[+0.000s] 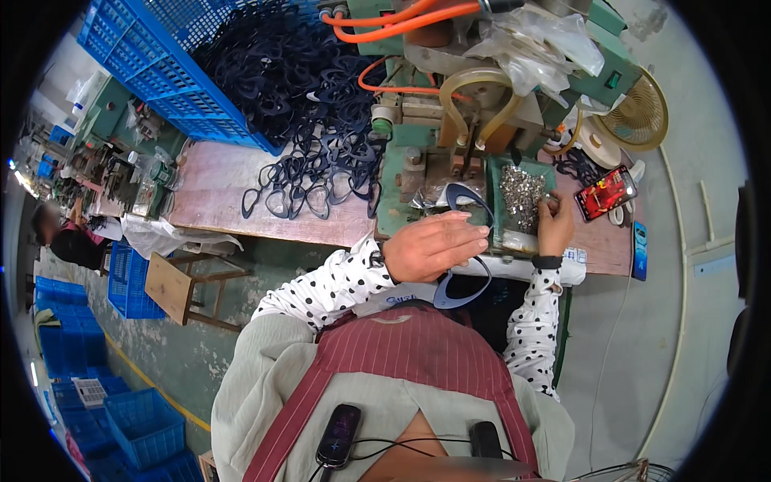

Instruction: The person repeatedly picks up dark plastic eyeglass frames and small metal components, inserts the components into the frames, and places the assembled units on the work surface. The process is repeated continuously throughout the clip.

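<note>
My left hand (434, 245) is closed around the middle of a dark blue eyeglass frame (463, 299). One loop shows above the fingers and the other below them; the part between is hidden by the hand. Just beyond it is the green bench machine (470, 165), apart from the frame's upper loop as far as I can see. My right hand (555, 227) is at the right side of a green tray (508, 170) filled with small shiny metal parts (520, 197). Its fingertips are pinched together over the parts; whatever they hold is too small to name.
Many dark blue frames (313, 181) spill from a blue crate (181, 84) onto the pink tabletop (205, 189) at left. To the right lie a lit phone (605, 194) and a blue phone (639, 251). A fan (633, 110) stands behind. A wooden stool (173, 289) is at left.
</note>
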### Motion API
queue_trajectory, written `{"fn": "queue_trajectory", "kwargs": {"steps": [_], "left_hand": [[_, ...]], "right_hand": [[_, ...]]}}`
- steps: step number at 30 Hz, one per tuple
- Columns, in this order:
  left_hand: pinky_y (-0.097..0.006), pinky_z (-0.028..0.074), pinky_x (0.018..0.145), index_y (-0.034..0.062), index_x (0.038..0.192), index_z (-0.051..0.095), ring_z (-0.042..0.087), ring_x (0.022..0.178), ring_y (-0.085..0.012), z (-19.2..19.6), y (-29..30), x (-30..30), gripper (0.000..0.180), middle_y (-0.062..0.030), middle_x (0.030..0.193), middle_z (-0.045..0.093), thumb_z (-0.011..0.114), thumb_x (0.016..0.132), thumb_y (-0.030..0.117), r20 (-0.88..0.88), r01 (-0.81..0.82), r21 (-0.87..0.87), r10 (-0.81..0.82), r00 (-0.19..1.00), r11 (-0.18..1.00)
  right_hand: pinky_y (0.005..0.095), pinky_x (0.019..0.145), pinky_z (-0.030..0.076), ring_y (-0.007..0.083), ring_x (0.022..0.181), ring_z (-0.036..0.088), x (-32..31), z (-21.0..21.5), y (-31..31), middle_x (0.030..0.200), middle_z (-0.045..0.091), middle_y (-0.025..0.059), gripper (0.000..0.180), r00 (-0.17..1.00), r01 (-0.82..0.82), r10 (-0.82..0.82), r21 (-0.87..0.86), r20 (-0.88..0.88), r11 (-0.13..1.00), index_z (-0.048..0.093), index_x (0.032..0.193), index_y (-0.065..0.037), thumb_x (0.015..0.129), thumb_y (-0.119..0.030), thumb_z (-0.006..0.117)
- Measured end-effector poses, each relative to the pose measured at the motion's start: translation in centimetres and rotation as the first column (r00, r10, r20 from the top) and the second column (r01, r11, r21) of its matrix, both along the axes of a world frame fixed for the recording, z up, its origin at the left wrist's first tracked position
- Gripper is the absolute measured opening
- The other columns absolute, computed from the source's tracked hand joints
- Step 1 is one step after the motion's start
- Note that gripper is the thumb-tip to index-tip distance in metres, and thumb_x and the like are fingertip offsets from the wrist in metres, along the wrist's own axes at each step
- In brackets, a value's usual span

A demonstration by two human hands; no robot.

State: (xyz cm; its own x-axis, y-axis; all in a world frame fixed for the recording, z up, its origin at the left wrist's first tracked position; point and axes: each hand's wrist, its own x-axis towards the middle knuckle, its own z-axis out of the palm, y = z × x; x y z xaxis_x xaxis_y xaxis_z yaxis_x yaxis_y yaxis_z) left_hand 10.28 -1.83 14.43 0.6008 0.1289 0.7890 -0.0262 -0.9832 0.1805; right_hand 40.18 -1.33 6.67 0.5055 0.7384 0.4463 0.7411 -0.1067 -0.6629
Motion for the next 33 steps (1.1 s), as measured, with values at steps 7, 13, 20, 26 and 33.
{"fn": "queue_trajectory", "kwargs": {"steps": [7,13,20,26,33], "left_hand": [[-0.046,0.048,0.097,-0.0007,0.119,0.06,0.063,0.106,-0.0293,0.0,-0.3,-0.2,0.04,-0.018,0.12,0.062,0.068,0.08,0.006,-0.001,-0.043,0.014,0.043,0.999,0.999],[-0.052,0.035,0.108,0.005,0.12,0.06,0.058,0.116,-0.0272,0.1,-1.3,-0.4,0.036,-0.011,0.125,0.06,0.064,0.084,0.009,0.013,-0.145,0.047,0.145,0.989,0.988],[-0.042,0.042,0.083,0.0067,0.107,0.064,0.055,0.096,-0.0317,-5.6,2.0,-9.1,0.031,-0.0129,0.105,0.061,0.065,0.077,0.007,0.127,-0.778,-0.147,0.792,0.597,0.61],[-0.048,0.048,0.069,0.0113,0.086,0.069,0.061,0.085,-0.0371,-10.0,7.8,-19.5,0.03,-0.0129,0.086,0.066,0.059,0.087,0.04,-0.38,-0.938,0.066,0.86,-0.34,-0.342],[-0.043,0.046,0.079,0.0186,0.095,0.07,0.064,0.084,-0.0336,-11.0,9.4,-20.3,0.03,-0.0138,0.09,0.069,0.053,0.088,0.043,-0.673,-0.949,-0.282,0.734,0.089,-0.144]], "right_hand": [[0.0462,0.083,0.038,0.0294,0.098,0.057,-3.0,-0.3,0.4,0.103,0.063,0.0089,0.037,0.83,-0.043,0.111,-0.135,0.546,0.99,0.065,0.105,-0.014,0.075,-0.033,0.074],[0.0438,0.069,0.045,0.0315,0.078,0.06,-1.5,-0.4,0.7,0.08,0.064,0.0092,0.01,0.903,-0.133,0.095,0.062,0.418,0.989,0.069,0.082,-0.011,0.079,-0.02,0.071],[0.0395,0.073,0.047,0.0271,0.075,0.06,-1.9,-0.8,0.2,0.08,0.065,0.0099,0.011,0.994,-0.083,0.07,0.157,0.086,0.984,0.07,0.09,-0.007,0.083,-0.016,0.067],[0.0398,0.073,0.047,0.0271,0.076,0.06,-1.5,-1.3,0.2,0.079,0.066,0.009,0.011,0.993,-0.035,0.025,0.079,0.12,0.996,0.07,0.092,-0.01,0.084,-0.017,0.067],[0.0411,0.076,0.045,0.0301,0.083,0.061,-1.4,-1.4,0.4,0.085,0.068,0.0093,0.013,0.967,-0.059,0.02,0.144,0.254,0.988,0.071,0.095,-0.013,0.084,-0.016,0.066]]}}
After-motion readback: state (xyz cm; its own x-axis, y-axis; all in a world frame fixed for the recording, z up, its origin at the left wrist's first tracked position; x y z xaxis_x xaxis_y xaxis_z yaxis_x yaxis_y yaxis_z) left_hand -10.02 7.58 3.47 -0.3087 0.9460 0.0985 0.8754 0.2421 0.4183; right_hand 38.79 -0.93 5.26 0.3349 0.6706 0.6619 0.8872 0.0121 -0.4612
